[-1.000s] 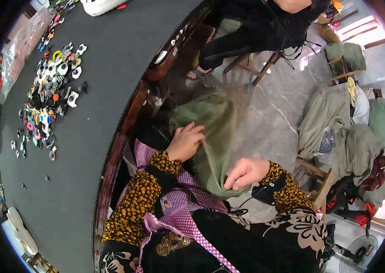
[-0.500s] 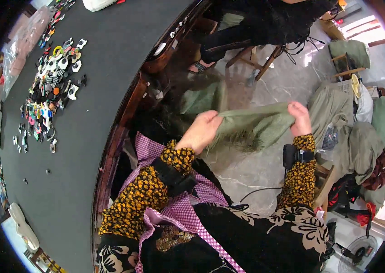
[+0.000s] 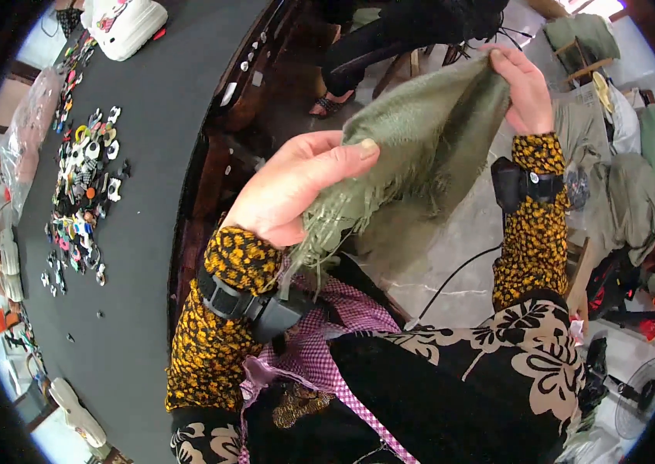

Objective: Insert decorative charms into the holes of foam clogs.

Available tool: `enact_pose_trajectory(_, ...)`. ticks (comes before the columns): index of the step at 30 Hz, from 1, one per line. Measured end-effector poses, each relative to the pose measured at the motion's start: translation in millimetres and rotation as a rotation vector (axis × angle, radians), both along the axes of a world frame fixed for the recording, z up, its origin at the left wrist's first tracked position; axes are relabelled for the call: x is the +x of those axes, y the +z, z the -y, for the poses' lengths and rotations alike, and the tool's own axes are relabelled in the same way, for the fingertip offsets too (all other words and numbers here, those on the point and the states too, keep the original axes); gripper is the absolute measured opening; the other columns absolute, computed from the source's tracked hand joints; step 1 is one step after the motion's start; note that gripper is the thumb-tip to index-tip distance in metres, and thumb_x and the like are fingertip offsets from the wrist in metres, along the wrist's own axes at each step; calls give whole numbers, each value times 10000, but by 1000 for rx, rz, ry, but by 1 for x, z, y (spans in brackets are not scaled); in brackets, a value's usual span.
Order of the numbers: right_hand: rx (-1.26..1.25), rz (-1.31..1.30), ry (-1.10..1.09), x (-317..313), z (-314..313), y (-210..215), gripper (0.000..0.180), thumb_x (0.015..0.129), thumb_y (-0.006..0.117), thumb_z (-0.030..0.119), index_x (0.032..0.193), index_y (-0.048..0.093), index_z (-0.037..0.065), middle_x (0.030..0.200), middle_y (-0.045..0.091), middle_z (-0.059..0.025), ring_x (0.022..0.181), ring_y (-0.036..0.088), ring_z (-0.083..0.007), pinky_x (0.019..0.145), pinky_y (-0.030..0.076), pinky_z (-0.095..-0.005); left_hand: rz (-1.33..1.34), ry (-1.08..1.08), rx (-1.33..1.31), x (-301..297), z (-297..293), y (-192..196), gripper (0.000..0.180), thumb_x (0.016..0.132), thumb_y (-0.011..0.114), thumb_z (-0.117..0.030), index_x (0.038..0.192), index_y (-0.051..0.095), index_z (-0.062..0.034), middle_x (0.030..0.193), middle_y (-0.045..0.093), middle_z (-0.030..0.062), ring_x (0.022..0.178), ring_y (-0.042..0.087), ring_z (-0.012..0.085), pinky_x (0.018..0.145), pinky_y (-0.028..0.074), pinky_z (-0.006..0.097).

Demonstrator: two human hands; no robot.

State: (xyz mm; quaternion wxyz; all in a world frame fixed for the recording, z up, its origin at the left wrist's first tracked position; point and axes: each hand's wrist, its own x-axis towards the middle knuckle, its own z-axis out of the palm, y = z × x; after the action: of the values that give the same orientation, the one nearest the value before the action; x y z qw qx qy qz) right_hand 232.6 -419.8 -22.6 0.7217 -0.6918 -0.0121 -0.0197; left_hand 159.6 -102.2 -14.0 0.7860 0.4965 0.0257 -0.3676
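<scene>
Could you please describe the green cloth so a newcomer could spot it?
Right of the dark grey table, find the person's left hand and right hand. The frayed green cloth hangs between them, held aloft, unlike the draped fabrics at far right.

Seen from the wearer's head, two sleeved arms reach forward, hands raised and well apart. The left forearm (image 3: 202, 348) rises from the lower edge, leaning right. The left hand (image 3: 285, 182) angles up to the right, its thumb (image 3: 343, 164) stretched nearly straight on top with the nail showing; most of its fingers are hidden, so their curl cannot be told in full. The right forearm (image 3: 530, 251) stands almost upright. The right hand (image 3: 526, 91), higher than the left, tilts leftward, its fingertips drawn together in a pinch.
</scene>
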Motion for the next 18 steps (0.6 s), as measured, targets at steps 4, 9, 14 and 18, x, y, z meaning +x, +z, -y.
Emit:
enact_pose_trajectory(4, -68, 33, -39, 0, -7, -25, 194, 908, 575, 128, 1028, 654, -3, 942, 664, -41, 865, 606, -116, 791, 478, -256, -301, 78, -394, 14, -9, -4, 408, 943, 495, -268, 1203, 524, 45, 1143, 623, 180, 1016, 621, 299, 930, 476, 444)
enact_pose_trajectory(9, -429, 90, -64, -8, -5, -56, 228, 894, 594, 173, 1011, 666, -9, 905, 672, -21, 849, 586, -85, 787, 459, -252, -460, 41, -642, 25, -19, -4, 402, 969, 445, -281, 1193, 535, 41, 1153, 619, 193, 1039, 612, 329, 942, 462, 488)
enact_pose_trajectory(14, -750, -38, -6, -29, -25, -52, 212, 918, 562, 161, 1013, 652, -6, 860, 661, -31, 705, 600, -99, 687, 493, -238, -524, 21, -557, 30, -12, -5, 362, 965, 468, -276, 1138, 574, 23, 1092, 646, 171, 987, 632, 309, 902, 488, 465)
enact_pose_trajectory(18, -408, 95, 258, -72, -58, -36, 171, 899, 587, 158, 982, 665, 31, 832, 684, -44, 770, 623, -92, 718, 498, -249, -565, 93, -485, 30, 0, -22, 321, 960, 490, -267, 1091, 593, 8, 1037, 664, 147, 923, 652, 287, 850, 522, 438)
